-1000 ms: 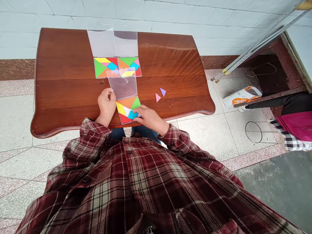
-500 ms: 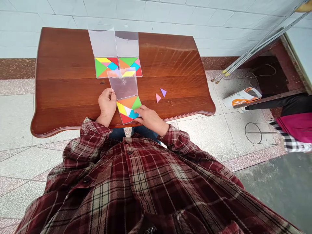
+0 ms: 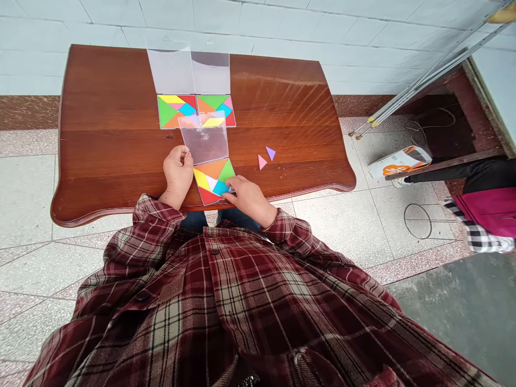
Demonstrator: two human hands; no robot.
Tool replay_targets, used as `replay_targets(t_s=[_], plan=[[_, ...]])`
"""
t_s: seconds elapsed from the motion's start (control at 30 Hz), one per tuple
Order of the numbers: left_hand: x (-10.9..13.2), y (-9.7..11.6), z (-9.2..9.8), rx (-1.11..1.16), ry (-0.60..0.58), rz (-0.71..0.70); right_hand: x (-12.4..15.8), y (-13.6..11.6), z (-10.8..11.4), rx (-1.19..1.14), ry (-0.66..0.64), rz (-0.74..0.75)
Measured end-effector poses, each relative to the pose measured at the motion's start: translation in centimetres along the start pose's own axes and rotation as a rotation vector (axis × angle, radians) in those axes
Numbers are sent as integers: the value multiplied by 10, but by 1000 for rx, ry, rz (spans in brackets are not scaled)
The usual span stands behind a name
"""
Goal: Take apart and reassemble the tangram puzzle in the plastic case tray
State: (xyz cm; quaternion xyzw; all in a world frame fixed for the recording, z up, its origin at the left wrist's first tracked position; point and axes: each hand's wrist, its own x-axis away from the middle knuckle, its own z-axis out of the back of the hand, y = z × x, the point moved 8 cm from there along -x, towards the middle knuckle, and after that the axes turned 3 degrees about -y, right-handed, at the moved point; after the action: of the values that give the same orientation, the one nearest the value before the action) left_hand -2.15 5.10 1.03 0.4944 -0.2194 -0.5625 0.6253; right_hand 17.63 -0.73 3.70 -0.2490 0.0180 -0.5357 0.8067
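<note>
Barely anything has shifted, lol: the tangram (image 3: pixel 212 181) is left at the near edge of the counter (image 3: pixel 100 107), its blue tile (image 3: pixel 220 188) touched by the right fingers (image 3: pixel 234 188), grip unclear, while the clear sleeve (image 3: pixel 203 140) is pinched by the closed left fingers (image 3: pixel 186 156).

The arms reach forward from the body in plaid flannel sleeves (image 3: pixel 288 228), elbows bent outward. The left hand (image 3: pixel 177 171) stands curled on its edge, its fingers (image 3: pixel 182 156) pinched together against the thumb, the left wrist (image 3: pixel 169 199) nearly straight. The right hand (image 3: pixel 249 198) lies palm down and turned inward, its fingertips (image 3: pixel 230 188) bunched and pressing downward, the right wrist (image 3: pixel 268 215) slightly bent. The two hands sit near each other, not touching
</note>
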Motion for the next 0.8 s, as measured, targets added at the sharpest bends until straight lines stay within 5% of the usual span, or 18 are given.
replay_targets(t_s=[0.8], plan=[[1, 2, 0, 13, -1, 3, 2, -10, -5, 140, -66, 58]])
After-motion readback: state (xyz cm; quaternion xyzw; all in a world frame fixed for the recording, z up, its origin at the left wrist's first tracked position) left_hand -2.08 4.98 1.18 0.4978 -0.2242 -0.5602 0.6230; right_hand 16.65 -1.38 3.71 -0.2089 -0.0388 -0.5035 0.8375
